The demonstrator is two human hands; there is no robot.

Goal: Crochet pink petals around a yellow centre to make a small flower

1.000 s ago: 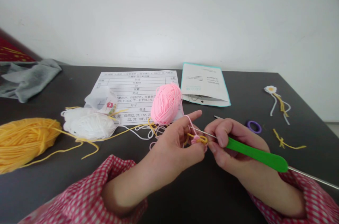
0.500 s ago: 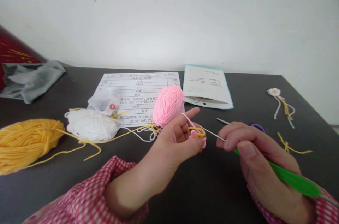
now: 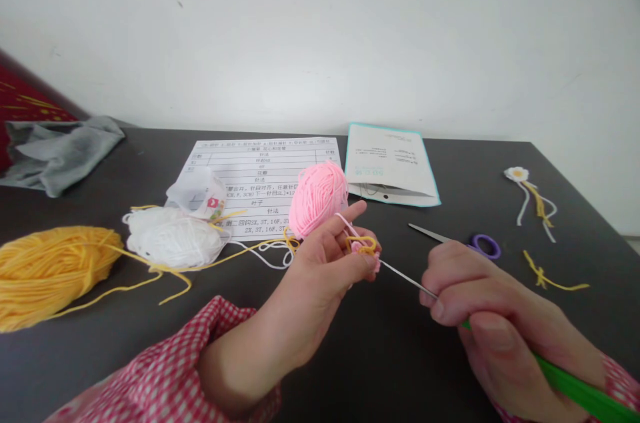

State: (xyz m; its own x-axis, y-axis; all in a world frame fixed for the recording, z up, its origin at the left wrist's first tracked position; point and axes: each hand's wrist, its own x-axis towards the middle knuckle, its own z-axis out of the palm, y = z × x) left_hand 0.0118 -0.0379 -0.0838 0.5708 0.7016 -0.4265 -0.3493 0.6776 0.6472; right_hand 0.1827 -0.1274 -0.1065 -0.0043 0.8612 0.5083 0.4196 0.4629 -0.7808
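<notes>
My left hand (image 3: pixel 320 269) pinches a small piece of pink and yellow crochet (image 3: pixel 367 248) between thumb and fingers. Its index finger is stretched out, with a strand of pink yarn running over it. In my right hand (image 3: pixel 495 309) is a crochet hook (image 3: pixel 570 379) with a green handle and a thin metal shaft. The tip of the shaft reaches the right edge of the crochet piece; whether it sits inside a stitch I cannot tell. Just behind the left hand stands a ball of pink yarn (image 3: pixel 319 199).
Yellow yarn (image 3: pixel 55 276) and white yarn (image 3: pixel 175 236) lie at left, beside a printed sheet (image 3: pixel 260 163). A white packet (image 3: pixel 390 163) is at the back. Scissors (image 3: pixel 485 246) lie beyond my right hand. A crocheted flower (image 3: pixel 517 174) and yellow scraps (image 3: pixel 543 276) are at right.
My right hand has moved right and toward me with the crochet hook, uncovering more of the scissors. My left hand and the crochet piece have shifted slightly left.
</notes>
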